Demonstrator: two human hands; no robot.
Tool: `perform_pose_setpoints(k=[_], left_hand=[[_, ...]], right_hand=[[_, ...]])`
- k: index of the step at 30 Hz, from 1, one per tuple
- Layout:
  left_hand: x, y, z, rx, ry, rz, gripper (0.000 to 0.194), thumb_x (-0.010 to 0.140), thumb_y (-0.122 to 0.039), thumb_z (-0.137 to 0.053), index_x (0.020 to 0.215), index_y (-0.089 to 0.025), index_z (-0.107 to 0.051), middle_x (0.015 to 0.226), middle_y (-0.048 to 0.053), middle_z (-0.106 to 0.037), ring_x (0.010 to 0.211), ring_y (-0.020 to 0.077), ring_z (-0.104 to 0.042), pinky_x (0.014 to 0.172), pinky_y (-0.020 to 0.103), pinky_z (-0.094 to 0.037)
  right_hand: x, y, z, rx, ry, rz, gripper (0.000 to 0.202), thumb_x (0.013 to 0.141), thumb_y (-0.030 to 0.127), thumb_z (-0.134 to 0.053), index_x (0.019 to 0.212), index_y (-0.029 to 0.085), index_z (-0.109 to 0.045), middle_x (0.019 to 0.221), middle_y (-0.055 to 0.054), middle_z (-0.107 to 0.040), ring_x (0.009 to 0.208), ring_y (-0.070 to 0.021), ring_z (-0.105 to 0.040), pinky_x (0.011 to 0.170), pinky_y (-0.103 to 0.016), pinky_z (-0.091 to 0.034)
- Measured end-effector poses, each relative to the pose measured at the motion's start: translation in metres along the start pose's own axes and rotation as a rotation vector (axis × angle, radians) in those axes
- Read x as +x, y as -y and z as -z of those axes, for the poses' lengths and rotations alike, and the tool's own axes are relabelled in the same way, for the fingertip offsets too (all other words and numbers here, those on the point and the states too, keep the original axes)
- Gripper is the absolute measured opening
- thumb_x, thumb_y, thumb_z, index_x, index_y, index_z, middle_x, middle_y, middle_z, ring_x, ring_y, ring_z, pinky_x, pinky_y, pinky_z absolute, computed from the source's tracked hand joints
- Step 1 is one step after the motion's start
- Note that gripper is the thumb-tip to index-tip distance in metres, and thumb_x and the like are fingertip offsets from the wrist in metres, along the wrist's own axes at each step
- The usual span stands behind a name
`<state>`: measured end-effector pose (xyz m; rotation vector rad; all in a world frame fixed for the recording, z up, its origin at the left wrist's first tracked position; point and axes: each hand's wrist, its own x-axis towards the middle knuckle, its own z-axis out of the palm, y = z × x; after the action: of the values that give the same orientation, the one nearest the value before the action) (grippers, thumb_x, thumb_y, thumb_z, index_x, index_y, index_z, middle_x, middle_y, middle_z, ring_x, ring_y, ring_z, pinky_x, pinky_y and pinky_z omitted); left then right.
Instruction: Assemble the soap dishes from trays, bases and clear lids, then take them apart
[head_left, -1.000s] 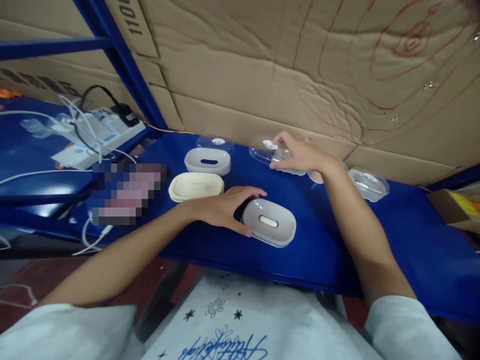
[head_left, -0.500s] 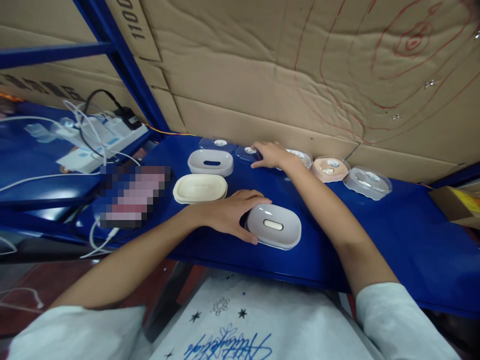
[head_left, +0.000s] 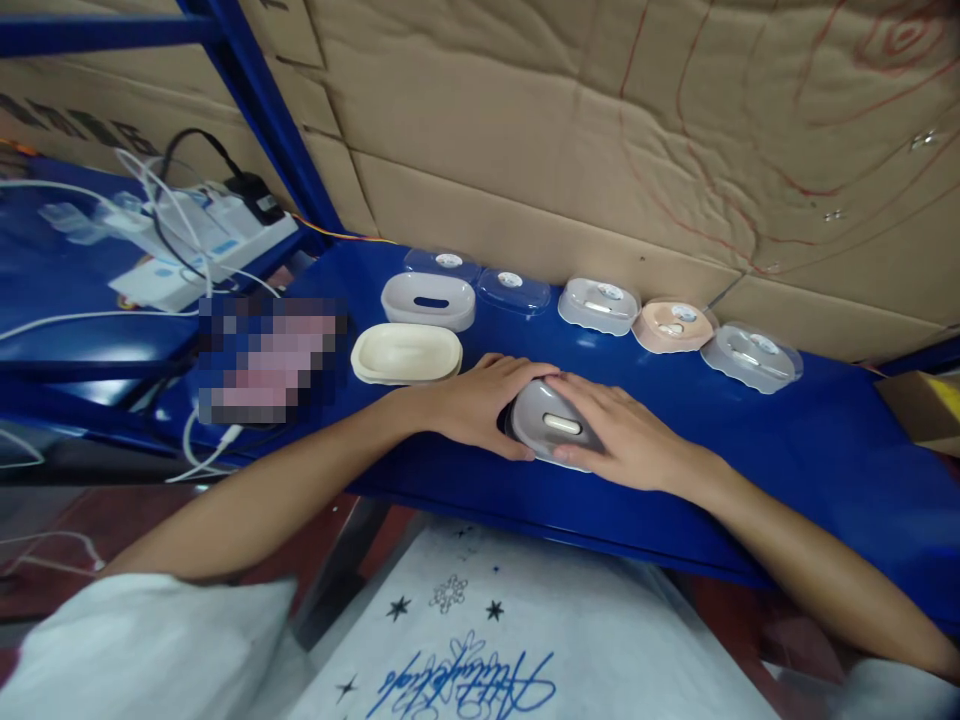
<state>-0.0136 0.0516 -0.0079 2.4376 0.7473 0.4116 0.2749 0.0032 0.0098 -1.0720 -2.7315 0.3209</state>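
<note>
A glossy grey oval soap dish [head_left: 543,410] with a pale strip in its central slot stands near the front of the blue shelf. My left hand [head_left: 487,405] wraps around its left side, thumb at the front and fingers at the back. From the right, my right hand [head_left: 626,430] is closed over the other side and covers that end. The fingertips of both hands meet at the back rim. A cream oval dish [head_left: 407,353] lies left of my left hand, with a whitish slotted tray [head_left: 429,301] behind it.
Clear lids with round stickers, such as the clear lid [head_left: 515,290], lie at the back. Further right are a lidded white box [head_left: 598,306], a peach box [head_left: 673,326] and a grey box [head_left: 752,358]. A power strip [head_left: 180,270] with cables is at left.
My right hand has come back from the clear lid at the rear to the right side of the grey soap dish. My left hand stays on the dish. The view has shifted slightly.
</note>
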Motion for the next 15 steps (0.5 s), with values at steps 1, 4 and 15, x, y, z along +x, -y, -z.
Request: perform_pose_setpoints(k=[1,4,15], left_hand=[[0.001,-0.001,-0.002,0.015,0.004,-0.003,0.111,0.078,-0.06,-0.092,0.169,-0.029,-0.037,0.162,0.017,-0.058,0.147,0.0449,-0.054,0.125,0.064,-0.037],[0.001,-0.002,-0.005,0.047,-0.006,-0.015,0.112,0.079,-0.056,-0.092,0.17,-0.028,-0.034,0.161,0.017,-0.058,0.145,0.0443,-0.055,0.126,0.063,-0.035],[0.001,0.002,-0.009,-0.003,-0.041,0.037,0.111,0.075,-0.046,-0.092,0.168,-0.028,-0.035,0.163,0.018,-0.053,0.149,0.0466,-0.051,0.124,0.065,-0.037]], right_hand=[[-0.002,0.002,-0.005,-0.029,0.005,0.002,0.091,0.103,0.074,-0.061,0.176,0.026,-0.037,0.174,-0.023,-0.049,0.15,-0.0468,-0.059,0.114,-0.071,-0.057],[0.002,0.007,-0.017,-0.092,-0.011,0.021,0.086,0.1,0.071,-0.068,0.169,0.023,-0.05,0.173,-0.024,-0.049,0.148,-0.0477,-0.059,0.113,-0.07,-0.056],[0.01,-0.002,-0.038,-0.079,-0.229,0.04,0.068,0.101,0.071,-0.063,0.148,0.022,-0.07,0.168,-0.019,-0.058,0.147,-0.0417,-0.061,0.12,-0.064,-0.052]])
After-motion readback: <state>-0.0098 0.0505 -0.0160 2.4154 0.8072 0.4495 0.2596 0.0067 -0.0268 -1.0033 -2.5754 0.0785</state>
